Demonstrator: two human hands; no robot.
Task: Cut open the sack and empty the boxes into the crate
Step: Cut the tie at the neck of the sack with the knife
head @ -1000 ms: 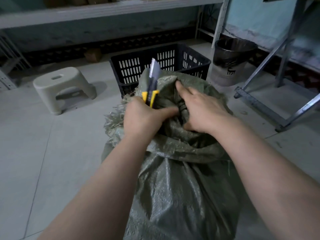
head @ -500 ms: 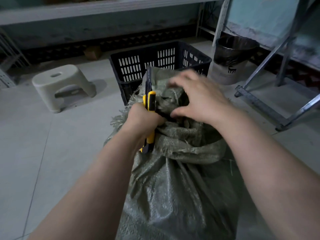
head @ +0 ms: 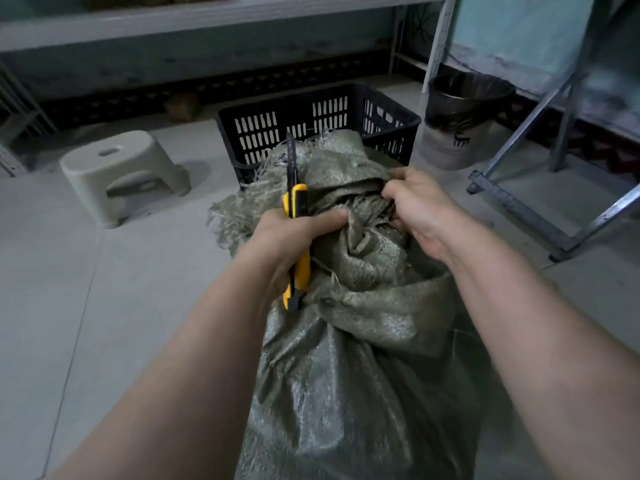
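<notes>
Head view, sack: a grey-green woven sack stands upright on the floor, filling the frame from centre to 6 o'clock. Its gathered neck lies at centre, bunched and twisted, with frayed strands hanging toward 9 o'clock.
Head view, left hand: the left hand is clenched around a yellow-and-black knife, thumb pressed against the sack neck. The blade points up toward 12 o'clock, edge-on to the camera; the butt of the handle shows below the fist.
Head view, right hand: the right hand grasps a fold of the sack neck at 2 o'clock from centre, fingers curled into the fabric.
Head view, crate: a black slotted crate sits on the floor at 12 o'clock, just behind the sack top, which overlaps its near rim. Its contents cannot be told.
Head view, boxes: none visible; the sack is closed.
Head view, surroundings: a pale stool at 10 o'clock, well apart from the sack; a bucket at 1 o'clock, just beside the crate; a metal frame at 3 o'clock; a shelf along the top edge.
</notes>
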